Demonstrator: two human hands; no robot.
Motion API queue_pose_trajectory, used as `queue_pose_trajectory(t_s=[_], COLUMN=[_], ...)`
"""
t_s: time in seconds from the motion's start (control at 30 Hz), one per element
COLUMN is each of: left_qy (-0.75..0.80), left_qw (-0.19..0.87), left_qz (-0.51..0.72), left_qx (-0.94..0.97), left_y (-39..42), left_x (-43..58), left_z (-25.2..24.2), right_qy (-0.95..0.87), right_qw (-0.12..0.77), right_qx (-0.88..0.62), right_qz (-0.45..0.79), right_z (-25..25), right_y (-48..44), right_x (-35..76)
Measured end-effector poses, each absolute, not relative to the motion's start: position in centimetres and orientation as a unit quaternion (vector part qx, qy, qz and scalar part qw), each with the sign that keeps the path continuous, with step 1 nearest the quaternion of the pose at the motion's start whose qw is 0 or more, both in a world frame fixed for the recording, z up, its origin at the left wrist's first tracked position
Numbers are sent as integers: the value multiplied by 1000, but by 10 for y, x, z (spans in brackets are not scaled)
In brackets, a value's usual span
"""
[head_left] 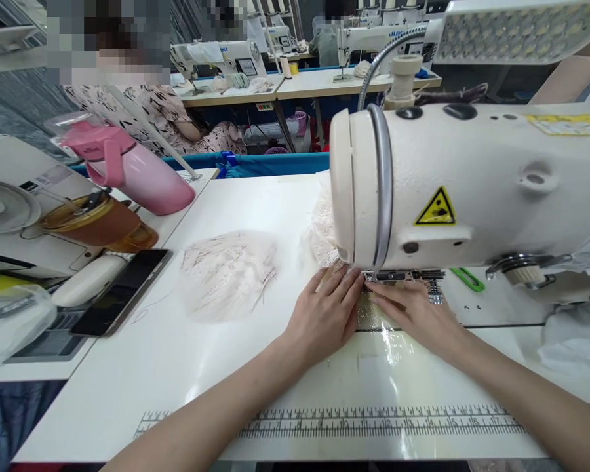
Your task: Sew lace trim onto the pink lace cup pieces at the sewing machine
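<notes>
Both my hands rest flat on the white sewing table (187, 367), just in front of the needle area of a cream sewing machine (472, 183). My left hand (327, 308) has its fingers stretched out, pressing a small pale lace piece (368, 313) under the presser foot (435, 292). My right hand (413, 311) lies beside it with fingers extended on the same piece. More lace fabric (322, 229) bunches up behind the machine head.
A pile of pale lace pieces (226, 272) lies left of my hands. A phone (122, 288), pink bottle (137, 170) and amber cup (98, 223) sit at far left. Green snips (467, 278) lie under the machine arm. A person sits beyond the table (152, 111).
</notes>
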State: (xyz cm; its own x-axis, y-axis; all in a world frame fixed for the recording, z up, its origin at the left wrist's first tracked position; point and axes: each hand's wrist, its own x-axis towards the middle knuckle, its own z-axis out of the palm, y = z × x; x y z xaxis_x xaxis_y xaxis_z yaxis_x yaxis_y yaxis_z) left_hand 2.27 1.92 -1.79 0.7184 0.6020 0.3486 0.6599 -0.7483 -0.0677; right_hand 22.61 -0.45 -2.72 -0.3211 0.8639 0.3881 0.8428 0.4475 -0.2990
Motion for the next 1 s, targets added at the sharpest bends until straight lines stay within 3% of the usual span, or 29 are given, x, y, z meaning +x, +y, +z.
queue_pose_trajectory(t_s=[0.7, 1.0], left_qy=[-369, -400], left_qw=[81, 49], left_qz=[-124, -116], left_qx=[-918, -908], left_y=[18, 31], left_x=[26, 27], left_z=[-20, -1], right_qy=[-798, -770], right_qw=[272, 358], right_qx=[-537, -523], right_qz=[-3, 71], right_z=[-33, -41], right_y=[3, 5], right_x=[232, 241])
